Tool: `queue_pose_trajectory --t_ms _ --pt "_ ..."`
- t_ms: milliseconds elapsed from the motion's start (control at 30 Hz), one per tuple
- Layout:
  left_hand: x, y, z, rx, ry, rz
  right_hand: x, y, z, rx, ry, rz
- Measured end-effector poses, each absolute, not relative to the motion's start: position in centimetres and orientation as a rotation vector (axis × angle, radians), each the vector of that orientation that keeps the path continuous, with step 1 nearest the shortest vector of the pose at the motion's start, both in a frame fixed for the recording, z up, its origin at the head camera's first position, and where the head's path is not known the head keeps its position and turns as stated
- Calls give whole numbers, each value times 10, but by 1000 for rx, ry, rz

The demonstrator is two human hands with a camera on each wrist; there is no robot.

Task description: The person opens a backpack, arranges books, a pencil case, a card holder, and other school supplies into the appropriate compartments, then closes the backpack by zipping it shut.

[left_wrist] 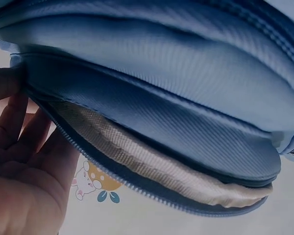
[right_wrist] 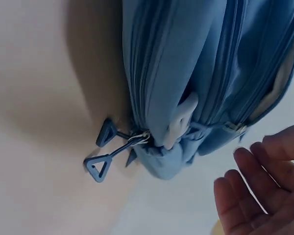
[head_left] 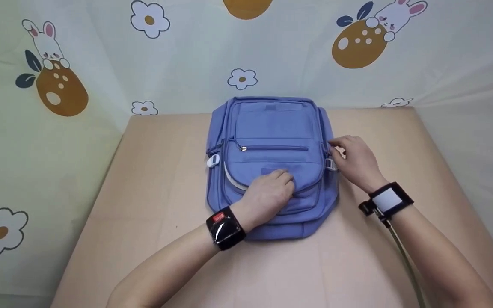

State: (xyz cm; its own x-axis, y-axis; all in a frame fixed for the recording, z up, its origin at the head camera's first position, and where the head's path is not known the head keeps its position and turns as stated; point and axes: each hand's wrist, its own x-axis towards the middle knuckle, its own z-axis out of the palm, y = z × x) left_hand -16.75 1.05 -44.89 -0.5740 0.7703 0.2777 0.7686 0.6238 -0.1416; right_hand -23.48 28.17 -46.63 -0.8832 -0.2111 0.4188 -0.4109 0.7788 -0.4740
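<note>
A blue backpack (head_left: 278,122) lies on its back with its front upward. The curved zipper of its front pocket (left_wrist: 152,122) is partly undone, so the pale lining shows along the gap. My left hand (head_left: 268,196) pinches the pocket's lower edge between thumb and fingers; the left wrist view shows the thumb (left_wrist: 5,84) on that edge. Beside the bag's right side is my right hand (head_left: 355,160), near the pocket zipper's end (right_wrist: 235,127). Its fingers (right_wrist: 250,181) are loosely bent, and the right wrist view shows nothing held in them.
A white buckle (head_left: 213,161) sits on the bag's left side strap, and another buckle (head_left: 330,164) on the right. Triangular zipper pulls (right_wrist: 99,166) hang from the side. The tan table (head_left: 152,179) meets a printed cloth (head_left: 186,64) behind and at both sides.
</note>
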Motion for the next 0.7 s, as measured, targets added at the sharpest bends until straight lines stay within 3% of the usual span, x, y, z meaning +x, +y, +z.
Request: queue_pose_trajectory --t_ms 200,700 --pt "-168 10 -447 -1239 -2534 -6 -256 278 -471 416 -2782 1063" --pt "-167 10 -447 -1245 -2535 -34 -259 271 -481 241 -2634 1130"
